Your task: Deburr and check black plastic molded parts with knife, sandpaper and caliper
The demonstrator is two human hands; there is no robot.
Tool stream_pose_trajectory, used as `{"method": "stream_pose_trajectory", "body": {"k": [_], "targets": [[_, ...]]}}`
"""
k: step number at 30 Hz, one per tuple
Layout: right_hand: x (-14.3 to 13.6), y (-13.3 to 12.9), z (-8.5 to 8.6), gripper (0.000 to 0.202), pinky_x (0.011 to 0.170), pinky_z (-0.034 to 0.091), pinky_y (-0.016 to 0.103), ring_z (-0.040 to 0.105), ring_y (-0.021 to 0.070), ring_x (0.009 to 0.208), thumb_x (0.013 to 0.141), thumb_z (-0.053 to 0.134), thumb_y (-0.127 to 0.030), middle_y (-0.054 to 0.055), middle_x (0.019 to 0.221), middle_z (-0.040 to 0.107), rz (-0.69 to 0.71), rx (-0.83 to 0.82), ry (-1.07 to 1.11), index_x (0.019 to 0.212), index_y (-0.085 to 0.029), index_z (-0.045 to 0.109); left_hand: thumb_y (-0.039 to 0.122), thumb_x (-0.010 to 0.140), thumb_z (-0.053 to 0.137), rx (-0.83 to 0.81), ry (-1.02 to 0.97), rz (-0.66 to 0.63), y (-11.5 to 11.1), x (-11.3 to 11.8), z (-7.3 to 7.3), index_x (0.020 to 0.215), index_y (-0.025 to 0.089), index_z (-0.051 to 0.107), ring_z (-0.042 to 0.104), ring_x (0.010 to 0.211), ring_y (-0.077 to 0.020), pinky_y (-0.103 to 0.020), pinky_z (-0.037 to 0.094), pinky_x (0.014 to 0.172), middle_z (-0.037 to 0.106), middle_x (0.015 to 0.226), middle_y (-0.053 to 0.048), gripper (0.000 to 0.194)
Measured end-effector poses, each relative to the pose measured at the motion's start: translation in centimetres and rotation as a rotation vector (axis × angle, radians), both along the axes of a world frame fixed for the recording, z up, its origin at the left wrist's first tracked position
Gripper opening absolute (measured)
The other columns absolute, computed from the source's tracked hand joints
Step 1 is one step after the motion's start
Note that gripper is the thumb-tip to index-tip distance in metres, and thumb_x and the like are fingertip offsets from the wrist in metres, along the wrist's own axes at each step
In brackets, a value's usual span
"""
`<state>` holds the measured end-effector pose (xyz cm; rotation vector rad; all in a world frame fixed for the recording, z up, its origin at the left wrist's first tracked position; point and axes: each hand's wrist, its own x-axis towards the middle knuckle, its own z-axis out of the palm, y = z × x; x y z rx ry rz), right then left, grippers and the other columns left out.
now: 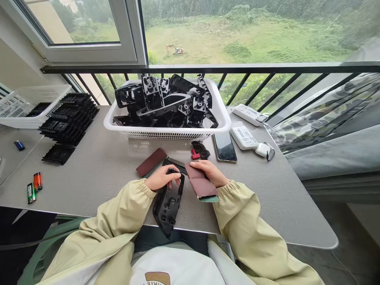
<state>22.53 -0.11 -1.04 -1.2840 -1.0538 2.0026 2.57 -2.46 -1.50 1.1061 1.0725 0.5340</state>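
My left hand (pixel 163 178) grips a black plastic housing part (pixel 169 208) by its upper end. The part hangs tilted over the table's front edge, its moulded inner side with posts and clips facing me. Pinched in my right hand (pixel 210 173) is a creased piece of maroon sandpaper (pixel 203 187) with a green backing, held just right of the part and apart from it. Beyond my left hand lies another folded piece of sandpaper (pixel 152 161). Between the hands, a black ridged plastic piece (pixel 177 165) rests on the table, partly hidden.
A white basket (pixel 166 133) heaped with black plastic parts stands at the back. Stacked black frames (pixel 67 122) and batteries (pixel 38 181) lie left. On the right are a phone (pixel 225 147) and white power strips (pixel 245 135). A small red-and-black item (pixel 199 150) sits mid-table.
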Motion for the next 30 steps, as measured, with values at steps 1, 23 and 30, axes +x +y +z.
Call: {"method": "stream_pose_trajectory", "body": {"k": [1, 23, 30], "targets": [[-0.1, 0.0, 0.0, 0.045, 0.044, 0.031, 0.024, 0.042, 0.0074, 0.043, 0.054, 0.078, -0.054, -0.006, 0.048, 0.050, -0.024, -0.006, 0.013, 0.059, -0.018, 0.051, 0.044, 0.067, 0.069, -0.036, -0.022, 0.037, 0.1, 0.0, -0.1, 0.081, 0.018, 0.053, 0.048, 0.039, -0.0079, -0.021, 0.033, 0.041, 0.068, 0.062, 0.000, 0.033], [-1.0, -0.7, 0.1, 0.044, 0.053, 0.038, 0.024, 0.053, 0.0103, 0.056, 0.046, 0.087, -0.041, -0.002, 0.065, 0.065, -0.097, -0.052, 0.142, 0.075, -0.016, 0.068, 0.043, 0.072, 0.055, -0.124, -0.238, 0.137, 0.1, 0.0, -0.5, 0.073, 0.019, 0.052, 0.024, 0.028, -0.0053, -0.019, 0.016, 0.033, 0.038, 0.035, 0.008, 0.024], [-0.6, -0.6, 0.6, 0.040, 0.046, 0.032, 0.022, 0.045, 0.0077, 0.047, 0.049, 0.085, -0.044, -0.003, 0.054, 0.059, -0.051, -0.079, 0.136, 0.068, -0.014, 0.068, 0.048, 0.076, 0.060, -0.091, -0.306, 0.108, -0.2, 0.5, -1.0, 0.091, 0.016, 0.056, 0.044, 0.036, -0.0072, -0.020, 0.028, 0.035, 0.062, 0.057, 0.000, 0.036]]}}
